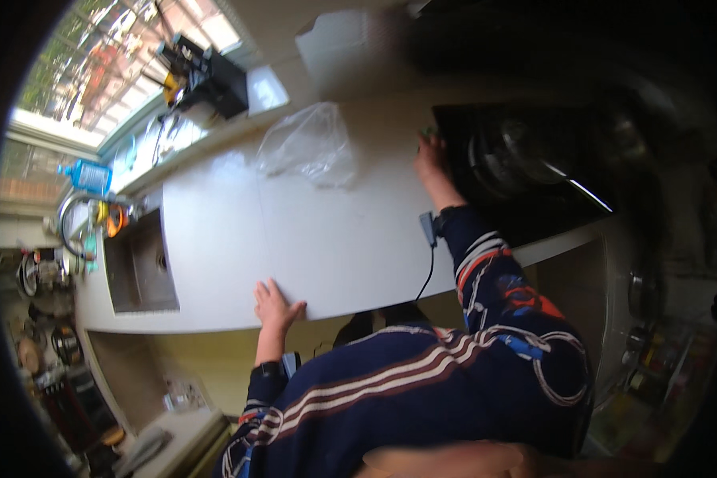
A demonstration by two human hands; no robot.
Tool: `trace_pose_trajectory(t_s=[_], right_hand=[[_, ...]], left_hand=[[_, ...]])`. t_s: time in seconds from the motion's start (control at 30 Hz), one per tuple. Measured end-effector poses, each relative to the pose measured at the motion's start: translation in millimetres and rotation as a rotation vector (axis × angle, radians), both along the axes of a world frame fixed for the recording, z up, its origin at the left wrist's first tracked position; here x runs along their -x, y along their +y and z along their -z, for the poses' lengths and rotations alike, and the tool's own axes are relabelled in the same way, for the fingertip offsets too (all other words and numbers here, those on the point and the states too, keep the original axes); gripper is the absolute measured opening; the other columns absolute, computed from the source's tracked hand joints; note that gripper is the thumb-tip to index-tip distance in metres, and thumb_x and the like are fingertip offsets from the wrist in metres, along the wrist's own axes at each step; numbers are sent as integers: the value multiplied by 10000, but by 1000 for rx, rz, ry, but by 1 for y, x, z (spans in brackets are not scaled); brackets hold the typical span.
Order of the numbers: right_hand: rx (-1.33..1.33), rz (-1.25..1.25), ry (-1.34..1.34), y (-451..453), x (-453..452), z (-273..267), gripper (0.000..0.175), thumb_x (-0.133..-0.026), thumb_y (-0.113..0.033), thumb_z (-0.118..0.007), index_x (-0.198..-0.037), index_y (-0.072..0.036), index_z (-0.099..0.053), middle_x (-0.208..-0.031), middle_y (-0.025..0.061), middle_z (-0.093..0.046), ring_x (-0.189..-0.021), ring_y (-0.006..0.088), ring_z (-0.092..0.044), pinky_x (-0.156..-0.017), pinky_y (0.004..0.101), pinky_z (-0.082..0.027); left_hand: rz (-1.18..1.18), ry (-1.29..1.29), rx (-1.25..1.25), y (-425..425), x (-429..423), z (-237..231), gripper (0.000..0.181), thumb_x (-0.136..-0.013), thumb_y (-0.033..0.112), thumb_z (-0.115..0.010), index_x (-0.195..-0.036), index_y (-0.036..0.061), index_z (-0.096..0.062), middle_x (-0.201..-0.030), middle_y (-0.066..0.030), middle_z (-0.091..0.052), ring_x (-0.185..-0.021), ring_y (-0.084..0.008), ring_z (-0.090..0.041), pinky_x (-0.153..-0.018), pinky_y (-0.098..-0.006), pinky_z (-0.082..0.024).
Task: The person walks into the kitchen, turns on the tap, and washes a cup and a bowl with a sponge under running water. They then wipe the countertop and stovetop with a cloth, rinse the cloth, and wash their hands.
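My left hand (275, 308) lies on the front edge of the white countertop (215, 239), fingers apart and holding nothing. My right hand (431, 160) is stretched far across the counter, at the left border of the black cooktop (490, 218). Its fingers are curled around a small green thing (428, 132), mostly hidden, whose kind I cannot make out. Left of this hand, towards the back of the counter, lies a crumpled clear plastic bag (310, 146). On the dark cooktop sits a pan with a glass lid (514, 155), dimly seen.
A sink (140, 263) with a curved faucet (66, 221) is at the left. A blue bottle (89, 176) and a black knife block (218, 83) stand by the window. A cable (428, 275) hangs from my right wrist over the counter's edge.
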State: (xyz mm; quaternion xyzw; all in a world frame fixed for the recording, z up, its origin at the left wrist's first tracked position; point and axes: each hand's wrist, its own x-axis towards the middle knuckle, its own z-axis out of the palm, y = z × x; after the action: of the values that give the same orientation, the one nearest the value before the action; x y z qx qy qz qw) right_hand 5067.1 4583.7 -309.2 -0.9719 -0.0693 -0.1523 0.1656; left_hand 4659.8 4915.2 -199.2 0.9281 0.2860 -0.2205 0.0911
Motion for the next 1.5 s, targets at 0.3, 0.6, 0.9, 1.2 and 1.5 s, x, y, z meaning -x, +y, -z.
trace_pose_trajectory(t_s=[0.3, 0.6, 0.9, 1.2, 1.5], right_hand=[[-305, -706, -82, 64, 79, 4, 395, -715, 67, -489, -952, -129, -736, -1085, 139, -630, -1049, 358, -547, -929, 439, -461], [59, -196, -37, 57, -124, 29, 338, -909, -183, -549, -1234, -130, -623, -1265, 186, -564, -1212, 381, -489, -1038, 513, -379], [-201, -731, -79, 89, -4, 2, 362, -823, -2, -587, -1153, -121, -678, -1276, 143, -573, -1231, 377, -475, -1044, 476, -392], [-99, -717, -14, 99, 144, -31, 427, -783, -12, -549, -1170, -149, -668, -1326, 116, -543, -1256, 344, -471, -1062, 464, -360], [-279, -524, -113, 121, 220, -24, 319, -741, -6, -654, -1047, -93, -680, -1097, 162, -637, -1090, 365, -570, -1005, 467, -426]], left_hand=[[-69, 125, 27, -2, -15, 1, 1189, -659, 434, -854, -1518, 18, -146, -1553, -310, -131, -1435, -473, -163, -1053, -565, -366], [-94, 144, 43, -1, -22, 6, 1232, -643, 439, -861, -1524, 13, -112, -1543, -350, -92, -1438, -503, -116, -1057, -566, -369], [-104, 153, 64, 0, -26, 2, 1238, -637, 407, -872, -1522, 4, -106, -1536, -365, -84, -1428, -531, -104, -1061, -561, -366], [-90, 135, 51, 3, -24, 0, 1230, -638, 417, -866, -1513, -17, -119, -1512, -395, -107, -1404, -564, -135, -1084, -576, -326], [38, -122, 182, 54, 31, 8, 1083, -719, 535, -777, -1488, -15, -249, -1510, -336, -232, -1415, -469, -233, -1120, -517, -314]])
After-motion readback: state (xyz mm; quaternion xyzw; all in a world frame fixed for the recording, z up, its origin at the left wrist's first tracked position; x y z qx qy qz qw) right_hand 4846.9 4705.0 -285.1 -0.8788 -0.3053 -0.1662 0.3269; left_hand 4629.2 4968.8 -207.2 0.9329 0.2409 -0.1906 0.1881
